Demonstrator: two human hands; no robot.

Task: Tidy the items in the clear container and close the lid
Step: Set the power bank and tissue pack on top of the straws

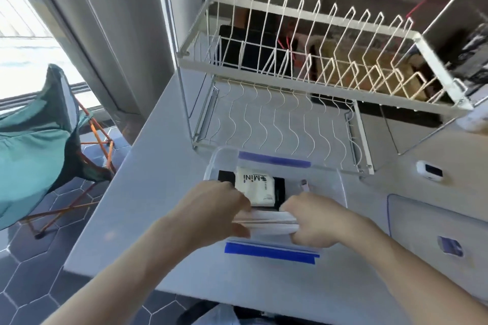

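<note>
The clear container [340, 187] with blue clips [272, 249] sits open on the grey table, just in front of the dish rack. Inside lie a white tissue pack [254, 185] marked "Mini", a black flat item [280, 190] under it and a small pinkish object [304, 185] to the right. My left hand [219, 208] and my right hand [314, 219] both grip the ends of a long bundle of white paper-wrapped sticks [269, 221], held level over the container's near side. The clear lid [427, 221] lies on the table to the right.
A white two-tier wire dish rack [311, 66] stands right behind the container. A small white device [429, 170] lies to the right of it. A teal folding chair [39, 140] stands on the tiled floor left of the table edge.
</note>
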